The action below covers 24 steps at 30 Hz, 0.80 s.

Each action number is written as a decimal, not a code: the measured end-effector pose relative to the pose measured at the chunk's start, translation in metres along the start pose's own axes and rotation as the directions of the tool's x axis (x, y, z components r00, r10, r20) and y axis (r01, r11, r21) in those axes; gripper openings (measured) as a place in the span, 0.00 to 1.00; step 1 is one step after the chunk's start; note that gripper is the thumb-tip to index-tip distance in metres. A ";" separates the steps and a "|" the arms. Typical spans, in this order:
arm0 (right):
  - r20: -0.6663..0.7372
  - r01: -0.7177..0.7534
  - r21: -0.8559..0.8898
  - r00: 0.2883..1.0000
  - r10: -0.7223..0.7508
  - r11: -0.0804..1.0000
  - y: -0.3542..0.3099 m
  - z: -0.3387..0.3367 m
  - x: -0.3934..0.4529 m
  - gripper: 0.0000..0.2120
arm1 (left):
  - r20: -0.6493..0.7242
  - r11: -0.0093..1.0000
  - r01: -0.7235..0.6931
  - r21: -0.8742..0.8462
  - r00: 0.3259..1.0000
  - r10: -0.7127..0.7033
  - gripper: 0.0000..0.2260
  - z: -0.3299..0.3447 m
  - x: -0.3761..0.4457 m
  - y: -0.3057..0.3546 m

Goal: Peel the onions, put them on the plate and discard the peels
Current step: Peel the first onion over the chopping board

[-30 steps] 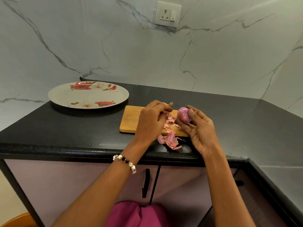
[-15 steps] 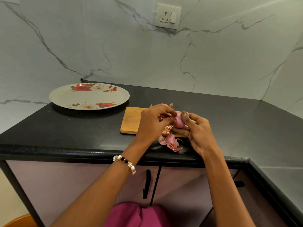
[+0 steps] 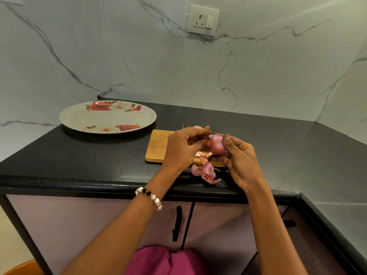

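A small pink onion [image 3: 216,144] is held above the wooden cutting board [image 3: 158,145], gripped between the thumb and fingers of my right hand [image 3: 240,161]. My left hand [image 3: 184,147] pinches at the onion's left side with curled fingers. Loose pink peels [image 3: 206,172] lie on the black counter at the board's front edge, and more lie on the board under my hands. Another onion [image 3: 196,127] peeks out behind my left hand. The flowered plate [image 3: 79,118] sits to the left with nothing on it.
The black counter [image 3: 79,155] runs to a marble wall with a socket [image 3: 203,19] and turns a corner on the right. Cabinet doors with a black handle [image 3: 177,223] lie below the counter edge. An orange object [image 3: 21,267] shows at the bottom left.
My hands have come together: my left hand went from apart from the onion to pinching at its side, while my right hand turned the onion a little.
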State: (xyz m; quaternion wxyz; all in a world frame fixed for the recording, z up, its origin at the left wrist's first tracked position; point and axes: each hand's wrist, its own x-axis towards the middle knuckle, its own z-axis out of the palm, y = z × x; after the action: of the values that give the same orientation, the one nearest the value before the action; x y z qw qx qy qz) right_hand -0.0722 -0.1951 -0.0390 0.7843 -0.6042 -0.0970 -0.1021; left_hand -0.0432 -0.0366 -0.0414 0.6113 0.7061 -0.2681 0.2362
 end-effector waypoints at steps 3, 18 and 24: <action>-0.008 -0.005 -0.003 1.000 0.005 1.000 0.000 -0.001 0.000 0.14 | -0.010 0.999 -0.011 0.032 1.000 0.011 0.12 0.000 -0.001 0.000; 0.015 -0.005 -0.043 1.000 0.005 0.999 0.001 -0.001 -0.001 0.14 | 0.003 0.987 -0.132 0.091 0.991 0.132 0.07 0.001 -0.003 0.004; 0.024 -0.002 -0.040 1.000 0.003 0.999 0.000 -0.001 -0.001 0.14 | -0.001 0.985 -0.144 0.096 0.989 0.145 0.07 0.001 -0.003 0.006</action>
State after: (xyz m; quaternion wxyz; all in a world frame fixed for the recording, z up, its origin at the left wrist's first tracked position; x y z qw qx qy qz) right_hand -0.0735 -0.1955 -0.0399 0.7710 -0.6210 -0.1035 -0.0958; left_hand -0.0497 -0.0379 -0.0390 0.5591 0.7124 -0.3047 0.2952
